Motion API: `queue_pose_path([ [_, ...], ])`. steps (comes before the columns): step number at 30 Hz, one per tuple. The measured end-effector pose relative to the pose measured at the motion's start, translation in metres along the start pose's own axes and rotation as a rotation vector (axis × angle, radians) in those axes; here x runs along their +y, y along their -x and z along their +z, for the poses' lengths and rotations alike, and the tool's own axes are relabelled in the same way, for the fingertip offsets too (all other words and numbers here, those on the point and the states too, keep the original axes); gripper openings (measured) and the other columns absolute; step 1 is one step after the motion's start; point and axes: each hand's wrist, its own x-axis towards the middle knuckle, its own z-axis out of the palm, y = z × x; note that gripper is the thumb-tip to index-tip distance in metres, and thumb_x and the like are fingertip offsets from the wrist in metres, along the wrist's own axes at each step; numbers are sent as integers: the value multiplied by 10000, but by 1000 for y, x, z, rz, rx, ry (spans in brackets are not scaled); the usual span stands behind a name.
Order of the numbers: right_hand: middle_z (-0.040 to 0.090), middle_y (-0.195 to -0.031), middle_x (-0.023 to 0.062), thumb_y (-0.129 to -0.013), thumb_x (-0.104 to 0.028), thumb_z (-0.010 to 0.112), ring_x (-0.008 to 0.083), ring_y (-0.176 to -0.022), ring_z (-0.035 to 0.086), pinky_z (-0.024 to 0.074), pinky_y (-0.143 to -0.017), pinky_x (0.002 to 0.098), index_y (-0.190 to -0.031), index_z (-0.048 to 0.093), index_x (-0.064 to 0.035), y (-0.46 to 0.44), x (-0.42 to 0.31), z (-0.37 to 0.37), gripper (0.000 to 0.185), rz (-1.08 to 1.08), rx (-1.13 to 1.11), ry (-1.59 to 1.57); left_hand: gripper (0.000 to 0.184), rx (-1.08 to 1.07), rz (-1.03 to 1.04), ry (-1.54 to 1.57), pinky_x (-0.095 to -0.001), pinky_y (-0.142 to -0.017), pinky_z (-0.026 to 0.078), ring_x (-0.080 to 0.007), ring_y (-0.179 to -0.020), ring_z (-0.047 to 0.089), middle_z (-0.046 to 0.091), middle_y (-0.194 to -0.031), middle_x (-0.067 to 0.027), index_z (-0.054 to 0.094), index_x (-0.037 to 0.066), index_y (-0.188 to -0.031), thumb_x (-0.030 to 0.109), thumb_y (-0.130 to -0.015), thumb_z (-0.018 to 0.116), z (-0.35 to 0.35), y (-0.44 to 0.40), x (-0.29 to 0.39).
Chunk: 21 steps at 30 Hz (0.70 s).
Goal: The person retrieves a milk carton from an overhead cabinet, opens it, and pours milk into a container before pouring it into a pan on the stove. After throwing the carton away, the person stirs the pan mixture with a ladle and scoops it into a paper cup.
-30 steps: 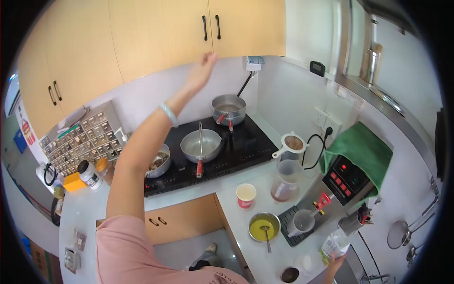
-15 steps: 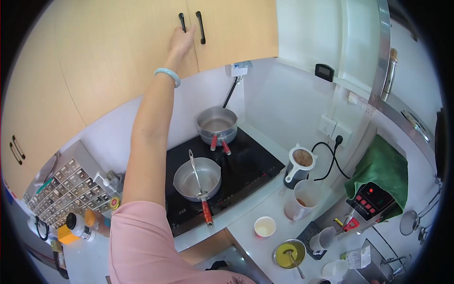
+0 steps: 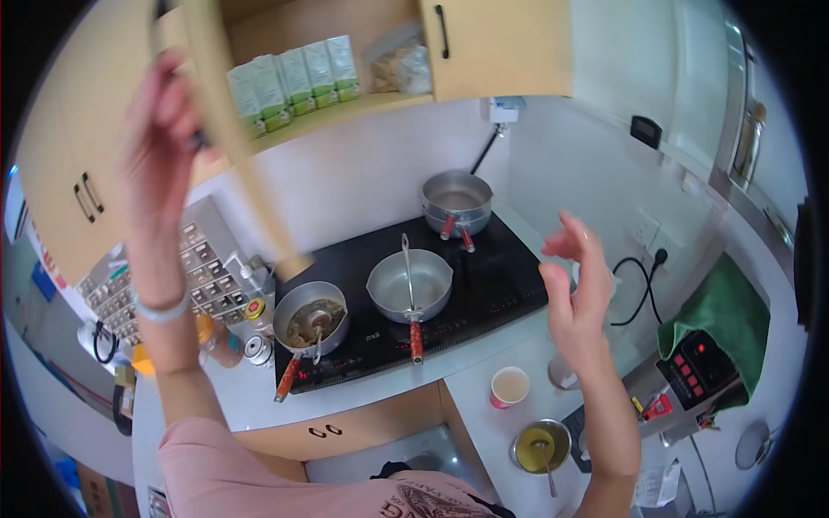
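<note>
Gripping the dark handle (image 3: 199, 138) with the left hand (image 3: 164, 116), holding the cabinet door (image 3: 252, 168) open above and left of the cooktop (image 3: 501, 269). Blurring at both hand and door; not making out exact finger contact. Holding the right hand (image 3: 577, 289) wide and empty, above the cooktop's right edge, partly hiding a jug (image 3: 561, 373). Cutting off the door top at the frame edge.

Differing from 0.5 s ago: swinging from shut to open, exposing cartons (image 3: 295, 82) and a plastic bag (image 3: 401, 65) behind and above the cooktop; uncovering the food pan (image 3: 311, 319) at its left; raising the right hand into view.

Counting: at least five cartons, one bag, one food pan, one spoon pan (image 3: 410, 281) mid-cooktop, two red handles on the rear pots (image 3: 458, 198); right-front of the cooktop, one cup (image 3: 509, 387) and one bowl (image 3: 564, 432) on the table (image 3: 471, 388).
</note>
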Motion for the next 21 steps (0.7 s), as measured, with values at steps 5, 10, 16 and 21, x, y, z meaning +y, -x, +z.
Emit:
queue_pose_path([
  [5, 586, -951, 137, -860, -189, 683, 286, -856, 614, 500, -749, 362, -1196, 557, -33, -79, 29, 86, 391, -100, -41, 36, 349, 837, 146, -290, -197, -783, 513, -130, -924, 636, 636, -1108, -51, 497, -15, -1320, 142, -1010, 464, -109, 92, 99],
  [10, 557, -1082, 169, -850, -202, 685, 332, -1014, 585, 493, -797, 427, -1203, 562, -53, -173, 38, 257, 402, -328, -61, 20, 346, 1085, 171, -657, -201, -763, 513, -135, -911, 636, 631, -1088, -51, 494, -13, -1313, 148, -1009, 467, -196, 165, 141],
  [16, 457, -1325, 187, -933, -255, 589, 387, -1199, 487, 476, -928, 448, -1368, 495, -235, -297, -8, 458, 445, -332, -190, 16, 342, 1219, 7, -857, -206, -739, 512, -140, -894, 636, 625, -1065, -52, 489, -12, -1305, 155, -1007, 471, -252, 193, 151],
  [21, 318, -1450, 179, -914, -561, 526, 438, -1239, 416, 447, -897, 640, -1394, 475, -252, -366, -26, 554, 573, -98, -217, 128, 339, 1267, -79, -938, -209, -719, 512, -144, -881, 636, 620, -1045, -53, 486, -11, -1298, 161, -1006, 474, -255, 205, 145],
])
